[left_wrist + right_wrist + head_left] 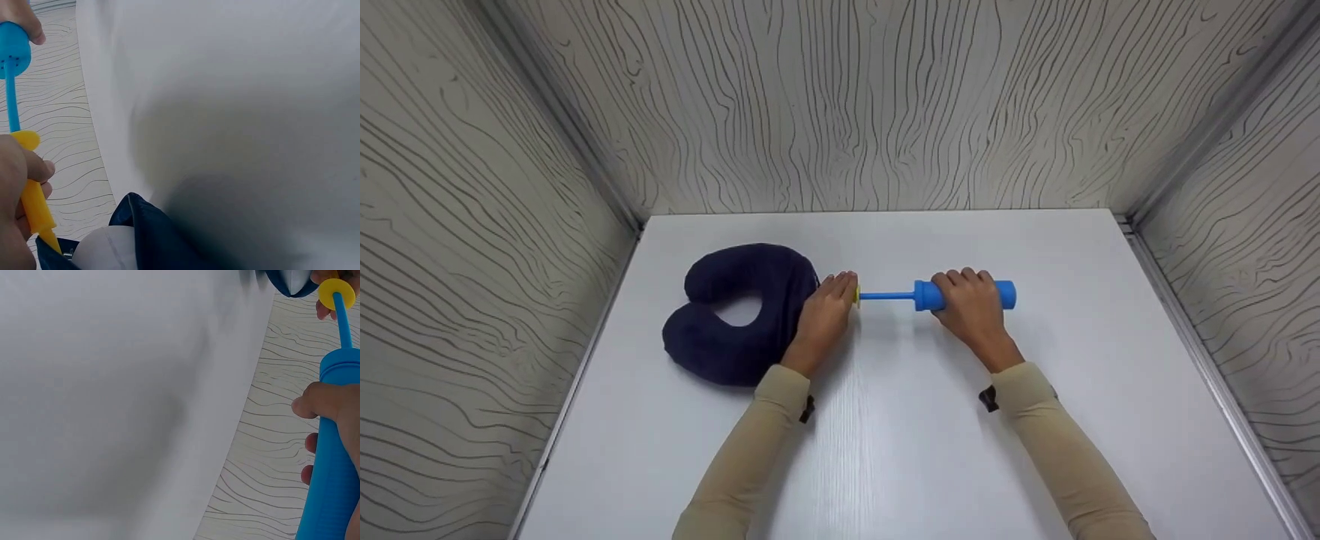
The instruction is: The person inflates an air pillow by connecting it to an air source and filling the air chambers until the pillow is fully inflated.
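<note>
A dark navy U-shaped neck pillow (727,345) lies on the white table (885,450), its opening to the left. Beside its right edge my left hand (826,311) grips the yellow end (37,205) of a hand pump. In the left wrist view the yellow tip reaches into an opening in the pillow's cover, where a pale inner part (107,247) shows; the exact joint is hidden. My right hand (971,304) wraps round the pump's blue barrel (332,495). Between the hands the thin blue rod (886,296) is drawn out.
Wood-grain patterned panels (870,105) stand behind the table and at both sides. Metal rails (1207,345) run along the table's side edges. Black straps (988,399) show at the sleeve cuffs.
</note>
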`<state>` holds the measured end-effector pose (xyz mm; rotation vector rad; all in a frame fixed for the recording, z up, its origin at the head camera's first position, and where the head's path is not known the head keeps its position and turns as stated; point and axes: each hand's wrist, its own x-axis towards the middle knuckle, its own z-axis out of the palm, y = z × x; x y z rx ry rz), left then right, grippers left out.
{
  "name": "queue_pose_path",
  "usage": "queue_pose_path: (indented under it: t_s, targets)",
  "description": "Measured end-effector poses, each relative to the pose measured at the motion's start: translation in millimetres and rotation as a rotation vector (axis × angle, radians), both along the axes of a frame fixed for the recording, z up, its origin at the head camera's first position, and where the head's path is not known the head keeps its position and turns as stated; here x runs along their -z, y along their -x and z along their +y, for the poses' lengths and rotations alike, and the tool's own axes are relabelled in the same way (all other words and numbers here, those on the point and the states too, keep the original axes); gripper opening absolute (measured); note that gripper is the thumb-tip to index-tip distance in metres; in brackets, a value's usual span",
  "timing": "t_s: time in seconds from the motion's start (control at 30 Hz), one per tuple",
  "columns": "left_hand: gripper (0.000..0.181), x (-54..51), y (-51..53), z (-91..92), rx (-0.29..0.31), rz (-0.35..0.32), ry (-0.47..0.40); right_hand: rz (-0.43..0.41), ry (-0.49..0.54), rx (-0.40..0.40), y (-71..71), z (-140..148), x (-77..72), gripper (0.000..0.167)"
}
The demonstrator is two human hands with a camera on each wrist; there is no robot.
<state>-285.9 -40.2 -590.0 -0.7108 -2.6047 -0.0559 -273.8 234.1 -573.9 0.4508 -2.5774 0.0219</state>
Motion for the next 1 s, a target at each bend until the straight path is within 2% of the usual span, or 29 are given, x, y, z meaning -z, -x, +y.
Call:
queue_pose_path:
  t_s: [0.13, 0.47, 0.7, 1.0]
  targets:
    - [0.047, -1.0, 0.6, -1.2, -0.015, -0.035, 0.004, -0.015, 0.021, 0.02, -2.7, 10, -2.2, 0.054]
    - [0.047, -1.1, 0.0, -0.4, -0.031, -0.057, -0.02, -0.013, 0.067, 0.051, -7.9, 30, -4.2, 0.054]
    - [0.047, 0.5, -3.0, 3.0, -0.014, 0.015, -0.011, -0.008, 0.058, 0.033, -8.5, 20, 0.1, 0.054]
    - [0.043, 3.4, -3.5, 1.3, 0.015, 0.109, -0.086, -0.003, 0.0, 0.021, -5.5, -14, -0.4, 0.054]
